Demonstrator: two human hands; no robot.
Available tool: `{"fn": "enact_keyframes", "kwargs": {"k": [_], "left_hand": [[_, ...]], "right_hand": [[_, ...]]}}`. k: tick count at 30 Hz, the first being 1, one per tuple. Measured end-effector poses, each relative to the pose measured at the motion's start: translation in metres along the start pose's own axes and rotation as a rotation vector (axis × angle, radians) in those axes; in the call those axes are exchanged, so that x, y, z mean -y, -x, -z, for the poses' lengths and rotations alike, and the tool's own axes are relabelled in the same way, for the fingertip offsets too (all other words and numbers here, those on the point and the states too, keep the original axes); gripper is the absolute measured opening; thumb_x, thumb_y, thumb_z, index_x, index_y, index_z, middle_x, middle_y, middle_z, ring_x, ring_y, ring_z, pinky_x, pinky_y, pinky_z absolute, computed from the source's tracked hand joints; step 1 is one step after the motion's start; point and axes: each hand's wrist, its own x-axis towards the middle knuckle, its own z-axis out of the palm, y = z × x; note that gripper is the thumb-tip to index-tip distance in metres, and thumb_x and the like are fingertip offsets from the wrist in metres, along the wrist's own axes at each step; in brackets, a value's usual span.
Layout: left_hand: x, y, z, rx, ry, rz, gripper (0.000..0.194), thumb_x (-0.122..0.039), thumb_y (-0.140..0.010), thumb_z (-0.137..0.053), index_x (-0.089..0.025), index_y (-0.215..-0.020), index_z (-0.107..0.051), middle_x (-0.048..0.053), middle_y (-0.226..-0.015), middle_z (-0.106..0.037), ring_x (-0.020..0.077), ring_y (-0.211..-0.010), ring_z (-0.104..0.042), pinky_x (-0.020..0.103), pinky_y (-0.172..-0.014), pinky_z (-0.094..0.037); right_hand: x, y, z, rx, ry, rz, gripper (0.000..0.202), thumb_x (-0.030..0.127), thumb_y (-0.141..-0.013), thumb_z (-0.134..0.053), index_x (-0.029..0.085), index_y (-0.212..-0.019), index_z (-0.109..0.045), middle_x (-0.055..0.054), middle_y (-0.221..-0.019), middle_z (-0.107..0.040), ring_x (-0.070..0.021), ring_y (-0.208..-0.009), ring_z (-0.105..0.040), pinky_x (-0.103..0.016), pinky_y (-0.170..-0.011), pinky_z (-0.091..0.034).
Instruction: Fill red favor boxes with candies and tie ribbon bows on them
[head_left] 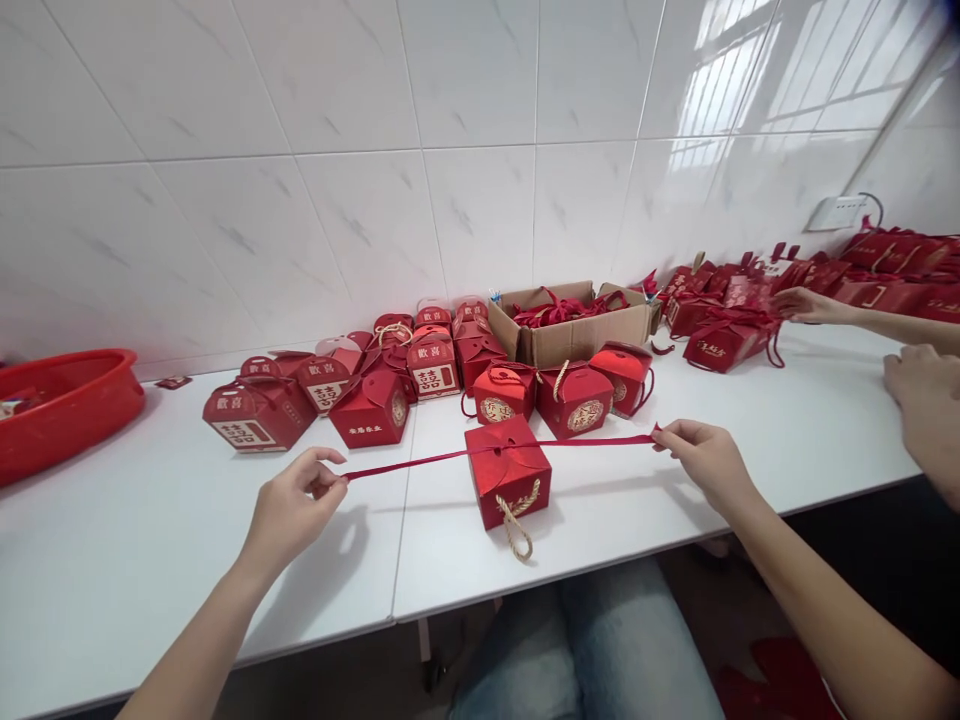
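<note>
A red gift box [496, 480] with a beige rope handle [517, 530] hanging at its front stands on the white table before me. Across its folded top runs a dark red ribbon [420, 463], crossed or knotted at the middle and stretched out to both sides. My left hand [292, 505] pinches the ribbon's left end above the table. On the other side, my right hand [705, 460] pinches the right end between thumb and fingers. Both hands are well apart from the box.
Several red boxes [367, 408] stand behind, by the tiled wall. A cardboard box [581, 340] holds red ribbons. At far left is a red basin [67, 410]. A co-worker's hands [814, 306] are at the right, near a ribboned red box [724, 345].
</note>
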Motion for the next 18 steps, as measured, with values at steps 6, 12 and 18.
{"fn": "enact_keyframes", "kwargs": {"k": [6,12,18], "left_hand": [[-0.010,-0.004,-0.002,-0.016,0.002,0.034,0.019,-0.028,-0.068,-0.056,-0.025,-0.087,-0.054,-0.005,-0.059,-0.059,0.0148,-0.054,-0.056,0.024,-0.058,-0.044],[-0.027,-0.008,-0.003,-0.111,0.057,-0.012,0.018,-0.030,-0.071,-0.057,-0.025,-0.089,-0.053,-0.006,-0.063,-0.059,0.0127,-0.058,-0.055,0.023,-0.064,-0.045],[-0.041,-0.027,-0.014,-0.135,0.068,-0.069,0.015,-0.029,-0.072,-0.055,-0.023,-0.085,-0.056,-0.002,-0.069,-0.062,0.0149,-0.066,-0.059,0.024,-0.065,-0.045]], "right_hand": [[0.009,0.011,0.005,-0.126,0.040,0.054,0.021,0.039,-0.067,-0.064,0.020,-0.058,-0.062,0.000,-0.054,-0.056,-0.0145,-0.050,-0.047,-0.028,-0.049,-0.038],[0.007,0.022,0.031,-0.335,-0.029,0.183,0.018,0.039,-0.065,-0.070,0.023,-0.065,-0.062,-0.002,-0.068,-0.060,-0.0208,-0.068,-0.057,-0.037,-0.071,-0.047],[0.012,0.045,0.052,-0.384,-0.015,0.223,0.017,0.038,-0.066,-0.072,0.027,-0.063,-0.060,-0.006,-0.070,-0.060,-0.0265,-0.070,-0.057,-0.045,-0.070,-0.043]]}}
